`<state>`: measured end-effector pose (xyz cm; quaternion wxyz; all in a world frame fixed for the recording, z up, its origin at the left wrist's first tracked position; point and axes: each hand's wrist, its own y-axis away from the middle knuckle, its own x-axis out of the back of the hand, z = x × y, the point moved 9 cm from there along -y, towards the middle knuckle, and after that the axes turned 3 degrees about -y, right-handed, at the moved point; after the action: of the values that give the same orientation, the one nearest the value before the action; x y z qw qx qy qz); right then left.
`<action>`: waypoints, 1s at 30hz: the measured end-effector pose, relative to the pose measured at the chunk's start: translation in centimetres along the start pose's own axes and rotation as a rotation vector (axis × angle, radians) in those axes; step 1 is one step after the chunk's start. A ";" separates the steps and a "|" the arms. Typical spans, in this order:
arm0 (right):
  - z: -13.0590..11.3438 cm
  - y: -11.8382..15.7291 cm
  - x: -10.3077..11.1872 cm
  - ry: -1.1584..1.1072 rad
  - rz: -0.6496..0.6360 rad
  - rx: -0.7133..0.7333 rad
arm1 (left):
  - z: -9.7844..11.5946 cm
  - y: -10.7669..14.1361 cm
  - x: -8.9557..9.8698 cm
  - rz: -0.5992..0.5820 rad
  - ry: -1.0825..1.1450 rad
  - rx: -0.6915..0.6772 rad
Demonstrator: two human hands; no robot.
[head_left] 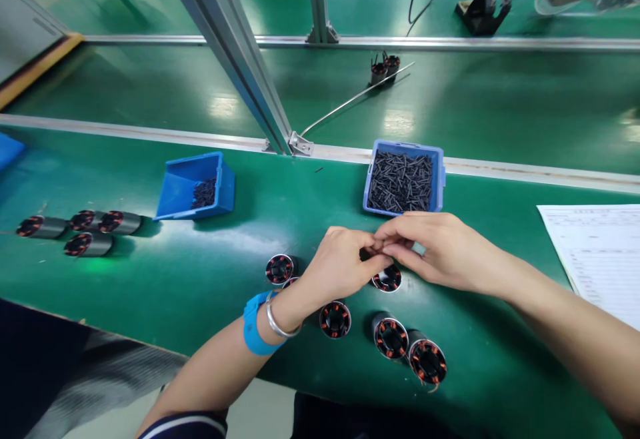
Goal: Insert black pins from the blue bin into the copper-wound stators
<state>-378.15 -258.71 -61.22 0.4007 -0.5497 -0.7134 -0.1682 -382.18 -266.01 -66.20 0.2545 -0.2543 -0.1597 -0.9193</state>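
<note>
Head view: a stator [388,281] stands partly under the hands [343,262] [440,249], pinched together, hold unclear.

Bench [500,212] green. Cylinders [387,282] grey-shelled, black inside, orange-copper windings spaced round the ring. Left bin [176,189] mid-blue; right bin [443,182] paler (more periwinkle, really). Small tubes [400,182] in both, near-black. Wristband [254,326] bright blue, bangle [273,319] silver. Sleeve [187,428] navy, white stripe. Sheet [600,246] white, faint grey ruling.
</note>
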 end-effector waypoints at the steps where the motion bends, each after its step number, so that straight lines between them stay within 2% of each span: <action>1: 0.0 0.0 -0.3 0.006 -0.020 -0.005 | 0.0 0.0 0.0 -0.007 0.005 0.005; 6: 0.8 0.5 -1.0 0.022 -0.141 -0.119 | -0.2 0.2 -0.1 -0.018 -0.049 0.040; 9: 1.8 -0.3 0.7 -0.002 -0.092 -0.160 | -0.1 0.5 0.2 0.000 -0.091 0.041; 11: 3.3 -1.5 2.6 0.115 0.013 -0.195 | 0.0 0.7 0.3 -0.005 -0.126 0.040; 13: 5.2 -2.8 3.4 0.330 0.034 -0.247 | 0.0 0.8 0.3 -0.007 -0.153 0.046; 16: 7.8 -4.2 2.5 0.518 -0.074 -0.304 | -0.2 0.8 0.3 -0.008 -0.155 0.067; 19: 8.7 -4.5 2.0 0.517 -0.072 -0.327 | -0.2 0.7 0.4 0.021 -0.142 0.068; 23: 7.9 -3.8 3.1 0.478 0.024 -0.305 | -0.4 0.6 0.5 0.048 -0.107 0.078; 26: 6.1 -3.0 4.1 0.267 0.116 -0.287 | -0.5 0.6 0.6 0.052 -0.085 0.084; 28: 4.7 -2.4 3.3 0.022 0.057 -0.261 | -0.5 0.6 0.6 0.052 -0.079 0.076; 30: 3.0 -2.0 1.5 -0.167 -0.078 -0.226 | -0.4 0.5 0.6 0.048 -0.078 0.067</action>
<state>-381.24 -256.35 -61.52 0.2686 -0.5754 -0.7415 -0.2166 -382.51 -266.88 -66.11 0.2785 -0.2849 -0.1939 -0.8965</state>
